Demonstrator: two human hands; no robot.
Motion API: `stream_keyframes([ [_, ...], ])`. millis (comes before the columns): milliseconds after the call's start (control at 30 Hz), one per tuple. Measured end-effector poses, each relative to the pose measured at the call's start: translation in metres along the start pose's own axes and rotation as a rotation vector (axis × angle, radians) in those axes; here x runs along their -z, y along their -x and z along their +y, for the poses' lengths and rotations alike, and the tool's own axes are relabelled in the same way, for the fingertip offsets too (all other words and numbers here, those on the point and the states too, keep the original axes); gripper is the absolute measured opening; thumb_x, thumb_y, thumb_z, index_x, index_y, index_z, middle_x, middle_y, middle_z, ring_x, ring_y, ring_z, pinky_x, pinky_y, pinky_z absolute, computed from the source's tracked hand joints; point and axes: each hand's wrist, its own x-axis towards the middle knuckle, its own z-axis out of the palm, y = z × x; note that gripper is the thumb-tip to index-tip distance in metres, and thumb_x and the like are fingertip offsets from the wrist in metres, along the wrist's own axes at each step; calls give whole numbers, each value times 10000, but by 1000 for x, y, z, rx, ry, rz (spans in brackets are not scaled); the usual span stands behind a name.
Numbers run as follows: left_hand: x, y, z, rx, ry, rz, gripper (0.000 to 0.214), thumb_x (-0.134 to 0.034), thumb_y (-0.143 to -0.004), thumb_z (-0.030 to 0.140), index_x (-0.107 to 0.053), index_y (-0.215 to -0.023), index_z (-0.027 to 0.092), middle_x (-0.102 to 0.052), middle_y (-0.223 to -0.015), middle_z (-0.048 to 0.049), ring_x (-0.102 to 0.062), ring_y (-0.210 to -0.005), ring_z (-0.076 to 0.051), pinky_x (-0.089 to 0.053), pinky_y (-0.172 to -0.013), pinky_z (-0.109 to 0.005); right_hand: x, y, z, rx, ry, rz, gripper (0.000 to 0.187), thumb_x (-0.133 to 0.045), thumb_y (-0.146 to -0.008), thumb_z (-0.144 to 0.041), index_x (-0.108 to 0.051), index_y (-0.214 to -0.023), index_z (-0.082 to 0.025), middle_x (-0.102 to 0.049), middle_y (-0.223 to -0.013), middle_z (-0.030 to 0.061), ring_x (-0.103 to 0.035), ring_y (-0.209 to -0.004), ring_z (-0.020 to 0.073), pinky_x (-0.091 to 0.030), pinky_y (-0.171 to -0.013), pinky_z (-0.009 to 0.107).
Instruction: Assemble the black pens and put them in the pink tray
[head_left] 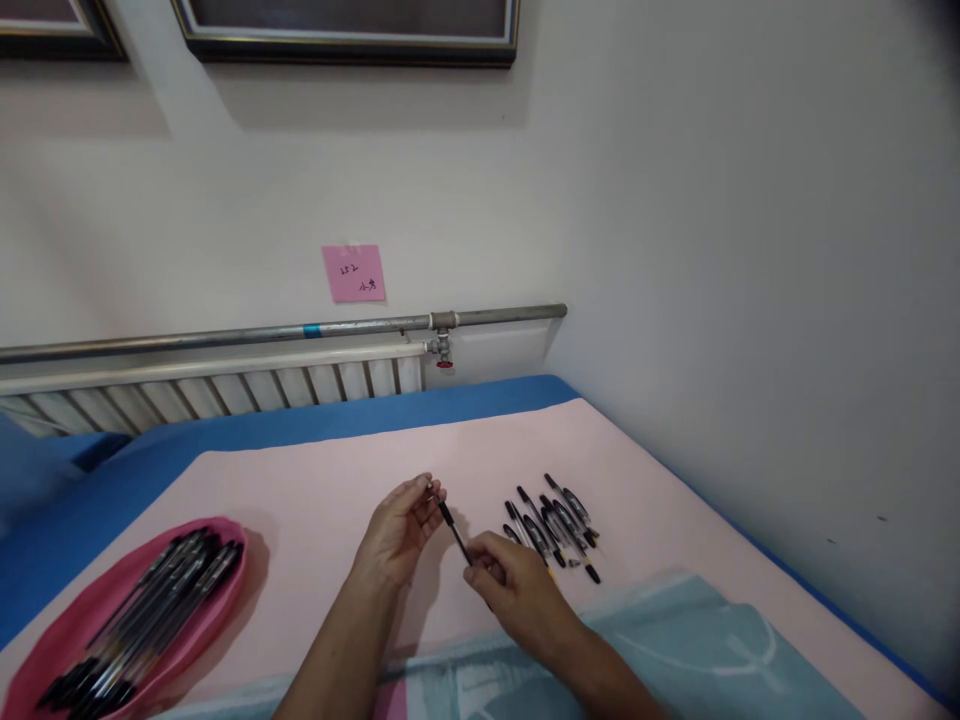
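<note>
In front of me my right hand [517,592] is closed round the lower end of a black pen [453,524], which slants up to the left. My left hand [399,528] pinches at the pen's upper tip with thumb and fingertips; whether a small loose part sits there is too small to tell. To the right of my right hand lies a loose group of black and clear pens and pen parts [559,525] on the pink cloth. A pink oval basket [238,580] at the lower left holds several black pens [150,620], laid lengthwise.
A pink cloth [315,500] covers the blue surface [315,425]. Light blue patterned fabric [675,640] lies along the near edge. Behind stand a radiator [225,392] and pipe [360,326], with a pink note [354,274] on the wall. Another wall rises at the right.
</note>
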Motion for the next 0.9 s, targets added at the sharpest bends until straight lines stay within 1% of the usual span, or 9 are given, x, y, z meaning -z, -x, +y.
stream_keyframes([
  [167, -1, 2, -1, -48, -38, -17, 100, -638, -693, 157, -608, -784, 126, -647, -712, -30, -626, -673, -122, -487, -616, -220, 0, 0, 0, 5, -27, 1, 91, -460, -722, -163, -547, -701, -176, -471, -580, -42, -438, -553, 106, -320, -526, 206],
  [300, -3, 3, -2, -82, -89, -43, 170, -686, -648, 188, -606, -786, 127, -645, -711, -21, -618, -662, -115, -468, -589, -208, 0, 0, 0, 3, -20, 14, 94, -461, -725, -163, -554, -713, -173, -474, -587, -41, -435, -553, 105, -320, -525, 205],
  [500, -4, 3, -9, -91, -145, -34, 251, -733, -588, 245, -603, -761, 119, -643, -723, -30, -608, -670, -117, -450, -598, -215, -2, 0, 2, 0, -4, 13, 92, -460, -737, -149, -548, -723, -170, -480, -597, -37, -441, -561, 103, -316, -518, 200],
  [600, -3, 2, -12, -86, -136, -23, 253, -740, -576, 259, -596, -732, 119, -631, -697, -21, -591, -647, -104, -435, -581, -208, -2, 0, 4, -1, 36, 21, 87, -469, -746, -159, -556, -743, -167, -508, -629, -27, -459, -582, 107, -319, -535, 207],
  [700, -3, 2, -14, -82, -108, -5, 248, -754, -552, 247, -573, -674, 128, -602, -629, 8, -558, -582, -81, -423, -562, -204, -2, 0, 6, 9, 97, 42, 94, -471, -766, -188, -561, -786, -173, -531, -668, -15, -477, -616, 119, -321, -552, 218],
  [900, -3, 2, -16, -98, -121, -24, 270, -764, -527, 269, -562, -637, 129, -566, -569, 23, -508, -515, -67, -412, -538, -212, -4, 1, 10, 35, 178, 53, 100, -464, -779, -197, -557, -813, -181, -537, -702, -2, -479, -640, 131, -322, -573, 232],
])
